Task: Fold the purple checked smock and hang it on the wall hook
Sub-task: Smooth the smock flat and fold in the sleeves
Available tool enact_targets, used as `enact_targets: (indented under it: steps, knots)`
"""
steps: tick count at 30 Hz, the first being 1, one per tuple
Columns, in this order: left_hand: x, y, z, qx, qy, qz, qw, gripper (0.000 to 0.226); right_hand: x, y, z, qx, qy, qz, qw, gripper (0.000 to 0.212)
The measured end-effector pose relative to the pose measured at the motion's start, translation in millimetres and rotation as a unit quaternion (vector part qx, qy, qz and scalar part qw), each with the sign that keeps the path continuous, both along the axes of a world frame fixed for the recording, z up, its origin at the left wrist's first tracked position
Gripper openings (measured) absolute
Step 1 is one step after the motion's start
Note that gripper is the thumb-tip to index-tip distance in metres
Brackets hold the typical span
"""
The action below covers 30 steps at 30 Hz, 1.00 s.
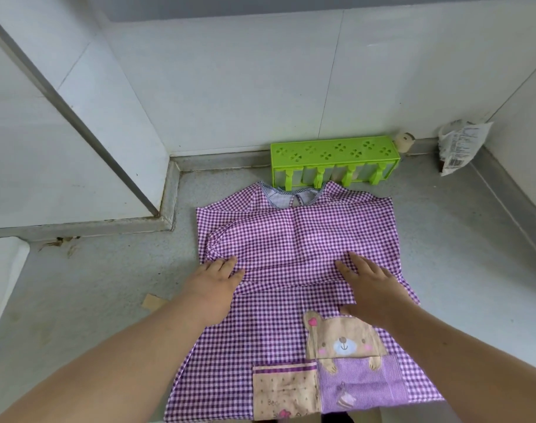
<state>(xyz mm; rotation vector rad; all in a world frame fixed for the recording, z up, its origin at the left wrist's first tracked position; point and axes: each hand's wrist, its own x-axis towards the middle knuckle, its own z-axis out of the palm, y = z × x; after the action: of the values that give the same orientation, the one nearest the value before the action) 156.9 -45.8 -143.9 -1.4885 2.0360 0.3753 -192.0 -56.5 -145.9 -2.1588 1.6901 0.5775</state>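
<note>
The purple checked smock point(294, 239) lies flat on the grey counter point(114, 285), collar toward the wall, both sleeves folded in across the chest. A bear patch and pockets show on its lower front. My left hand point(216, 283) rests flat on the smock's left side with straight fingers, just below the folded sleeve. My right hand point(372, 288) lies flat on the right side, fingers spread over the other sleeve. No wall hook is in view.
A green plastic rack with pegs point(333, 161) stands against the tiled wall just behind the collar. A small round object point(404, 141) and a crumpled packet point(460, 145) sit in the back right corner. A white sink edge point(4, 276) is at left.
</note>
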Motion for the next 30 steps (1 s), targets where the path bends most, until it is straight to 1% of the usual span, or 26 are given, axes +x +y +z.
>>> enact_targets:
  steps: [2, 4, 6, 10, 13, 16, 18, 20, 22, 25, 27, 28, 30]
  knots:
    - [1, 7, 4, -0.010, 0.019, -0.003, 1.000, 0.084, 2, 17, 3, -0.043, -0.016, -0.026, 0.999, 0.101]
    - [3, 13, 7, -0.014, 0.031, 0.009, 0.999, 0.084, -2, 36, 2, -0.062, -0.032, -0.045, 0.997, 0.094]
    - [8, 21, 6, -0.017, 0.039, 0.024, 0.999, 0.087, -8, 59, 2, -0.053, -0.025, -0.058, 0.997, 0.092]
    - [17, 39, 6, -0.026, 0.054, 0.074, 0.995, 0.090, -33, 91, 2, -0.036, -0.008, -0.105, 0.994, 0.096]
    - [19, 64, 7, -0.036, 0.058, 0.130, 0.989, 0.093, -54, 110, 3, -0.026, 0.000, -0.129, 0.991, 0.101]
    - [17, 98, 4, -0.046, 0.058, 0.195, 0.978, 0.094, -73, 125, 3, -0.038, 0.000, -0.123, 0.992, 0.106]
    - [18, 119, -1, -0.046, 0.063, 0.256, 0.963, 0.095, -82, 132, 4, -0.054, -0.002, -0.136, 0.989, 0.104]
    - [18, 144, -6, -0.039, 0.072, 0.330, 0.940, 0.095, -92, 141, 3, -0.056, -0.004, -0.164, 0.985, 0.102]
    - [17, 164, -9, -0.036, 0.084, 0.393, 0.915, 0.093, -104, 151, 0, -0.057, -0.025, -0.215, 0.975, 0.101]
    - [19, 186, -12, -0.032, 0.090, 0.467, 0.879, 0.084, -118, 162, -1, -0.042, -0.053, -0.298, 0.952, 0.099]
    - [28, 201, -20, -0.028, 0.085, 0.489, 0.868, 0.081, -122, 172, 1, -0.042, -0.060, -0.351, 0.933, 0.092]
    - [31, 207, -24, -0.029, 0.082, 0.488, 0.868, 0.079, -124, 177, 0, -0.047, -0.061, -0.381, 0.921, 0.088]
    - [38, 215, -32, -0.041, 0.087, 0.500, 0.861, 0.067, -129, 187, -4, -0.051, -0.081, -0.445, 0.890, 0.073]
